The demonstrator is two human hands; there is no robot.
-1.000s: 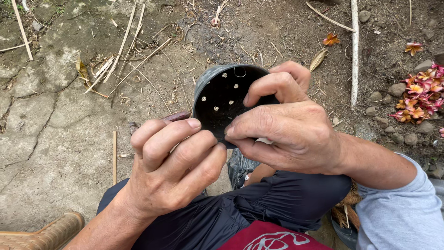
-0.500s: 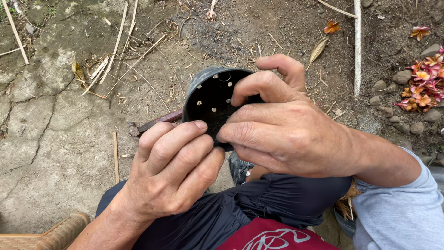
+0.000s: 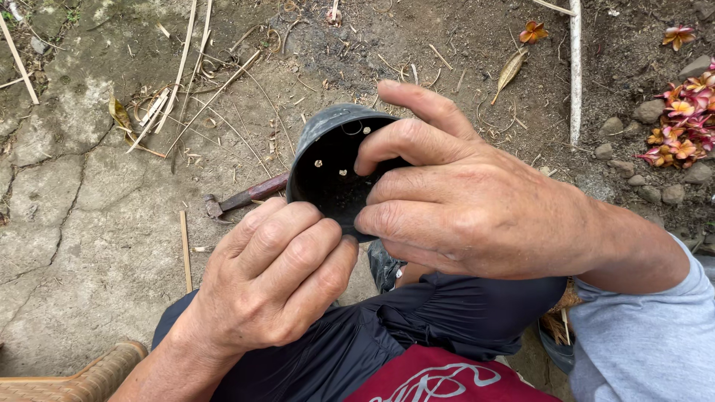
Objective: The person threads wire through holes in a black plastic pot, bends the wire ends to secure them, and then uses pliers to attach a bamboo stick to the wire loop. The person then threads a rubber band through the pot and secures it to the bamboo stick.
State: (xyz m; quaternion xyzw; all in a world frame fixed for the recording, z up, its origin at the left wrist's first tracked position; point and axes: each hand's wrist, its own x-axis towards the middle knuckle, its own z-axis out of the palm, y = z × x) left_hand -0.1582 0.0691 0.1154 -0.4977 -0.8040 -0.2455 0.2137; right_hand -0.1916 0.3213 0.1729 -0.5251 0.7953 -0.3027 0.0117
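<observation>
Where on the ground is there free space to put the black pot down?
The cracked ground at left, below the dry stalks and left of the hammer, is bare. Bare dirt lies above the black pot. The right is crowded with stones and fallen flowers.

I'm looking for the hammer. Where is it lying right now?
In the head view the hammer lies on the ground left of the black pot, just beyond the left hand.
</observation>
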